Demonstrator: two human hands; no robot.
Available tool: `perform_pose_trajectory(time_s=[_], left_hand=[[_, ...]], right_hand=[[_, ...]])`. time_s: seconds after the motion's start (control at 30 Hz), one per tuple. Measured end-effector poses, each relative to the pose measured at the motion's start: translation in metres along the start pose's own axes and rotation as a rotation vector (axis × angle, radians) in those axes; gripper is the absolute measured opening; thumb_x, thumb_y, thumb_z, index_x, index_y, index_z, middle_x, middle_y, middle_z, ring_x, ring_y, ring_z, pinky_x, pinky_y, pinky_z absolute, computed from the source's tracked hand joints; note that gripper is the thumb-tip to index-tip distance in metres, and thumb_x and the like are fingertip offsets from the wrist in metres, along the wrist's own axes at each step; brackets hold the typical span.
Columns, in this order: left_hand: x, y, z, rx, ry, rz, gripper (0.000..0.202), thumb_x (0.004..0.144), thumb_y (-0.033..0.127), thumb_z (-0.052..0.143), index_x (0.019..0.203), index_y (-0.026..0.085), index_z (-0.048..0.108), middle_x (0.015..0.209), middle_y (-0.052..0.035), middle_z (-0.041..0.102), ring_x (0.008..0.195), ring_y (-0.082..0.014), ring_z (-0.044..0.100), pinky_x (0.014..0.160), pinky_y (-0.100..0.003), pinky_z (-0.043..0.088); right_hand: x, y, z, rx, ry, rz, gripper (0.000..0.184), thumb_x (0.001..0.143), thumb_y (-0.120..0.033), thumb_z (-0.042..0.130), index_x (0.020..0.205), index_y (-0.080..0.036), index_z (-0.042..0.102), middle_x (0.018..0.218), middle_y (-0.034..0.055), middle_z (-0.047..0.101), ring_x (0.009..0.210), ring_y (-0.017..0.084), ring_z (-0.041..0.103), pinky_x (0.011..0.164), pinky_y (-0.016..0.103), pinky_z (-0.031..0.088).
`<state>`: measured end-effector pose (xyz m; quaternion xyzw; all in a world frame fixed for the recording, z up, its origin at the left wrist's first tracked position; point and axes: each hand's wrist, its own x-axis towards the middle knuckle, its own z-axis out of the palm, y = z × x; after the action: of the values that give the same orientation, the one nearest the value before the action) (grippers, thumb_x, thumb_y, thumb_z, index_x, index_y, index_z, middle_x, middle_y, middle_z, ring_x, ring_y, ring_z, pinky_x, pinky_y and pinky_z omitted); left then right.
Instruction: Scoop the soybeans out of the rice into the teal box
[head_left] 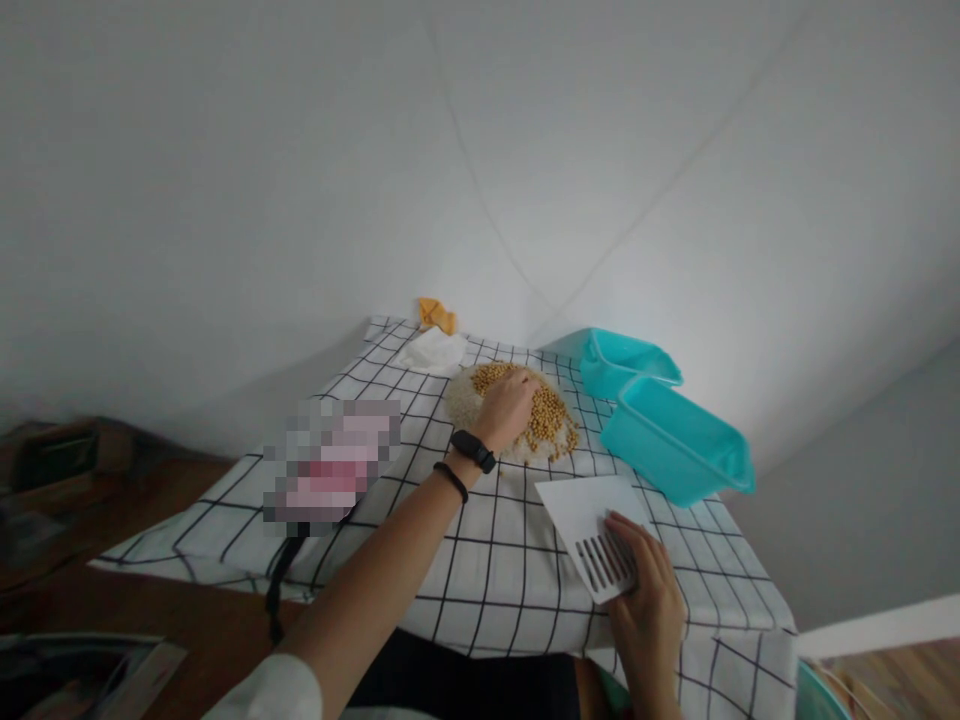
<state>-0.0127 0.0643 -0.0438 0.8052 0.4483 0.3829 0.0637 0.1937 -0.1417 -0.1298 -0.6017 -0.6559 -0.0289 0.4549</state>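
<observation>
A pile of yellow beans mixed with white rice [551, 420] lies on a white cloth with a black grid [480, 560]. My left hand [508, 405] rests on top of the pile, fingers curled down into the grains. A black band and a thin black bracelet sit on that wrist. My right hand [645, 590] presses flat on a white slotted scraper card [592, 525] lying on the cloth near the front right.
Two teal plastic tubs [675, 445] [626, 362] stand at the right of the pile. A white tissue [433, 352] and an orange scrap [437, 315] lie at the far edge by the wall. A blurred pink-grey object [330, 465] sits at left, on the cloth over a wooden table [112, 600].
</observation>
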Motion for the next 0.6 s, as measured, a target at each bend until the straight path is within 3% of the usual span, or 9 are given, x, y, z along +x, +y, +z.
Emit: perform_pose_trajectory(time_s=[0.1, 0.2, 0.33, 0.43, 0.5, 0.6], left_hand=[[0.0, 0.013, 0.0, -0.128, -0.003, -0.001, 0.03, 0.092, 0.0, 0.051, 0.103, 0.016, 0.074, 0.112, -0.0118, 0.073, 0.114, -0.0271, 0.066, 0.108, -0.044, 0.051], [0.002, 0.032, 0.009, -0.285, -0.028, -0.04, 0.03, 0.094, 0.006, 0.053, 0.118, 0.016, 0.067, 0.117, -0.0114, 0.074, 0.114, -0.0238, 0.069, 0.106, -0.04, 0.053], [0.014, 0.067, 0.032, -0.462, -0.107, -0.158, 0.039, 0.102, 0.03, 0.054, 0.138, 0.014, 0.052, 0.124, -0.0159, 0.073, 0.112, -0.0237, 0.072, 0.097, -0.036, 0.059], [0.033, 0.09, 0.053, -0.515, -0.19, -0.257, 0.05, 0.103, 0.049, 0.052, 0.14, 0.015, 0.051, 0.118, -0.016, 0.075, 0.102, -0.0262, 0.074, 0.088, -0.038, 0.061], [0.046, 0.099, 0.066, -0.52, -0.252, -0.31, 0.045, 0.102, 0.046, 0.057, 0.135, 0.016, 0.058, 0.118, -0.014, 0.074, 0.097, -0.0255, 0.074, 0.085, -0.042, 0.063], [0.059, 0.104, 0.081, -0.504, -0.317, -0.309, 0.03, 0.1, 0.034, 0.065, 0.126, 0.02, 0.066, 0.132, -0.0095, 0.068, 0.109, -0.0278, 0.069, 0.092, -0.046, 0.062]], right_hand=[[-0.002, -0.001, 0.003, -0.01, 0.028, 0.007, 0.05, 0.074, -0.013, 0.05, 0.121, -0.022, 0.068, 0.128, 0.0109, 0.071, 0.12, 0.031, 0.062, 0.099, 0.047, 0.047], [-0.003, 0.0, 0.007, -0.004, 0.052, 0.018, 0.049, 0.074, -0.011, 0.048, 0.117, -0.023, 0.069, 0.125, 0.0086, 0.073, 0.118, 0.03, 0.063, 0.101, 0.047, 0.047], [-0.003, 0.0, 0.009, 0.008, 0.051, 0.025, 0.053, 0.072, -0.009, 0.047, 0.117, -0.024, 0.069, 0.125, 0.0071, 0.074, 0.118, 0.029, 0.063, 0.103, 0.048, 0.046], [-0.003, 0.0, 0.008, 0.005, 0.05, 0.023, 0.054, 0.07, -0.01, 0.047, 0.118, -0.023, 0.069, 0.125, 0.0075, 0.074, 0.118, 0.029, 0.062, 0.102, 0.047, 0.047], [-0.003, 0.0, 0.008, -0.006, 0.051, 0.017, 0.055, 0.07, -0.01, 0.047, 0.118, -0.023, 0.07, 0.125, 0.0081, 0.073, 0.118, 0.03, 0.062, 0.099, 0.046, 0.048], [-0.004, 0.002, 0.008, -0.013, 0.051, -0.008, 0.055, 0.07, -0.01, 0.046, 0.119, -0.023, 0.069, 0.125, 0.0091, 0.073, 0.116, 0.03, 0.063, 0.096, 0.046, 0.048]])
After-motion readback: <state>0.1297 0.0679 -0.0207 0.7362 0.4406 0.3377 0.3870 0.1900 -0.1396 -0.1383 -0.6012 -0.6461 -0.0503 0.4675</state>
